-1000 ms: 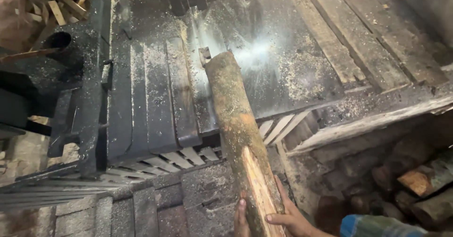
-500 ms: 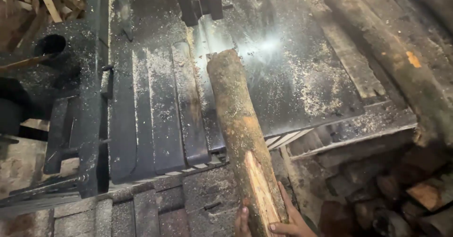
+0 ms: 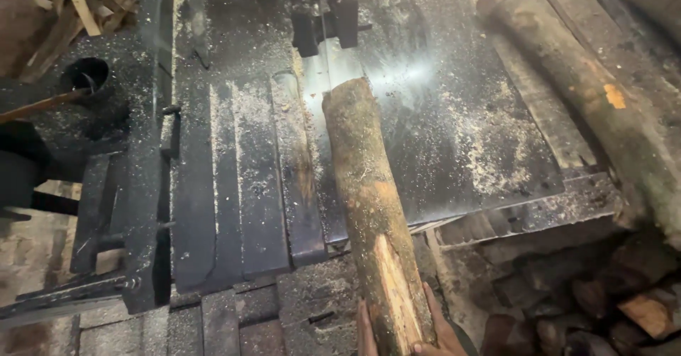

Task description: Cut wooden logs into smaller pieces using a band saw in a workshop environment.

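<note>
A long bark-covered log (image 3: 369, 200) lies lengthwise on the dark metal saw table (image 3: 454, 115), its near end split open to pale wood. The far end sits just below the thin vertical saw blade (image 3: 317, 44) and its black guide block (image 3: 325, 12). My left hand (image 3: 366, 327) presses the left side of the log's near end. My right hand (image 3: 438, 322) wraps the right side of the same end. Only the fingers of both hands show at the frame's bottom edge.
Sawdust covers the table. A second long log (image 3: 603, 108) lies along the right edge on planks. Cut logs are piled below at the lower right (image 3: 638, 306). Split wood scraps (image 3: 78, 1) lie at the top left beside black machine parts (image 3: 85, 79).
The log has slid forward across the table, and its far end now reaches the blade. Both hands stay on the near end. The log on the right has come into view.
</note>
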